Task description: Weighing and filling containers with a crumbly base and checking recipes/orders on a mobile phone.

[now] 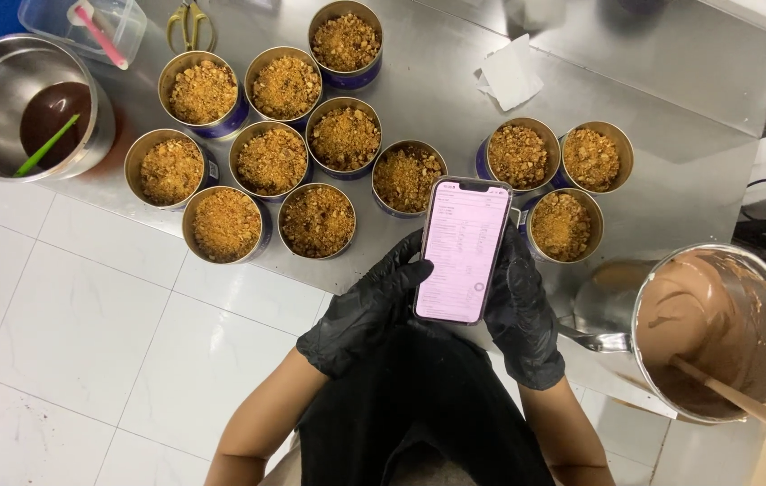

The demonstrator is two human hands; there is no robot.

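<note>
Both my hands wear black gloves and hold a smartphone (461, 250) with a lit pink screen over the near edge of a steel table (671, 180). My left hand (367, 306) supports the phone's left side, thumb reaching onto its edge. My right hand (523, 310) wraps the right side. Just beyond the phone stand several round tins (317, 219) filled with brown crumbs, set close together in two groups.
A steel pot of light brown batter (716, 328) with a wooden stick stands at right. At far left is a steel pot of dark chocolate (27, 108) with a green spatula. Scissors (190, 22), a clear tub (86, 25) and a white card (510, 72) lie at the back.
</note>
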